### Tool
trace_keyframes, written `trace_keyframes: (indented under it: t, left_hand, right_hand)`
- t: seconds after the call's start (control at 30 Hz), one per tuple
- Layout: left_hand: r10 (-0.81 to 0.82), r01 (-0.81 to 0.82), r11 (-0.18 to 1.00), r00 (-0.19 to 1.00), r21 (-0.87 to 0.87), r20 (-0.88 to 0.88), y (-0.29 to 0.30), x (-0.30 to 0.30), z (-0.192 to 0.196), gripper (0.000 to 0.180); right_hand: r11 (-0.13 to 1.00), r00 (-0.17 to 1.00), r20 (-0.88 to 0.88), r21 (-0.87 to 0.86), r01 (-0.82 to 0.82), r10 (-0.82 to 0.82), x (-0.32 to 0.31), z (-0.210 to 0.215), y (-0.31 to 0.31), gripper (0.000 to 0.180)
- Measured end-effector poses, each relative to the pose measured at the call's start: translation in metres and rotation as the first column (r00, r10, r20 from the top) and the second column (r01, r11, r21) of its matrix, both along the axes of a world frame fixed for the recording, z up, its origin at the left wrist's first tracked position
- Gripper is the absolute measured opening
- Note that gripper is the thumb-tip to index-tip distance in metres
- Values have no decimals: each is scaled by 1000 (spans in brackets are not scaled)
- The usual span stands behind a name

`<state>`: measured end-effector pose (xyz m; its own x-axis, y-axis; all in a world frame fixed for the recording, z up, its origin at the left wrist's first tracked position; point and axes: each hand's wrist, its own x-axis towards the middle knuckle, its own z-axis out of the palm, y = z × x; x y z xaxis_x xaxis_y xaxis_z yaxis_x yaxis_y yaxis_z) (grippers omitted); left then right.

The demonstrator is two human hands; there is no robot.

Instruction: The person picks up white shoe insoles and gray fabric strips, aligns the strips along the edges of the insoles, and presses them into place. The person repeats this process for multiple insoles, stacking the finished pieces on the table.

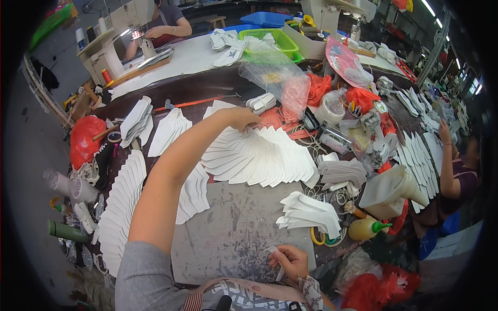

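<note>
My left arm reaches far across the grey work board (238,207). My left hand (246,118) is at the upper edge of a wide fan of overlapping white cut pieces (259,158). Its fingers bend down and together there; what they grip, if anything, is hidden. Low over the board's near edge, my right hand (292,260) is closed in a pinch on a small white strip (272,250), which is partly covered by the fingers. Just beyond that hand lies a stack of bent white pieces (311,215). More white pieces (193,194) lie under my left forearm.
A long fan of white pieces (122,207) lines the left side. On the right stand a yellow glue bottle (363,228) with a green tip and a whitish plastic container (386,192). Scissors (317,236) lie near the stack. Across the table a person (174,23) works at a sewing machine (111,46).
</note>
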<state>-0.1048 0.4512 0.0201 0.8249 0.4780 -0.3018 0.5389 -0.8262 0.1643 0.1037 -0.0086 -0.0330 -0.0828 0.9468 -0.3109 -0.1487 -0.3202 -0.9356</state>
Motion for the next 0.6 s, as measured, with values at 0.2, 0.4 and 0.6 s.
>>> trace_keyframes:
  t: [0.2, 0.4, 0.6]
  left_hand:
    - [109, -118, 973, 993, 199, 55, -40, -30, 58, 35]
    - [220, -291, 931, 929, 221, 296, -137, -81, 180, 32]
    - [313, -352, 935, 878, 46, 361, -212, -77, 249, 36]
  right_hand:
    - [997, 1000, -19, 72, -6, 7, 0, -2, -1, 17]
    - [987, 998, -50, 162, -25, 34, 1, -11, 0, 17]
    - [973, 996, -89, 230, -6, 27, 2, -15, 1, 18]
